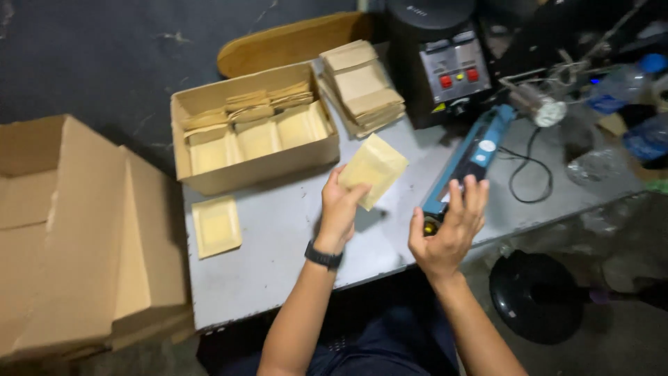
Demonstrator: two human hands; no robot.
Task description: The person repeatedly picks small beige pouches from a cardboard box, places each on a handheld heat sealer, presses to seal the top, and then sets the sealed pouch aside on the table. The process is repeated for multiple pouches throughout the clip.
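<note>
My left hand holds a small yellow-brown paper pouch by its lower corner, raised over the grey table. My right hand is spread, fingers apart, holding nothing, hovering just in front of the near end of a blue heat sealer. A black watch sits on my left wrist. An open cardboard box at the table's back left holds rows of similar pouches. One more pouch lies flat on the table to the left.
A stack of brown pouches rests behind the box. A black machine with red buttons stands at the back. Plastic bottles and a black cable lie at right. Large cardboard boxes sit left; a black stool is lower right.
</note>
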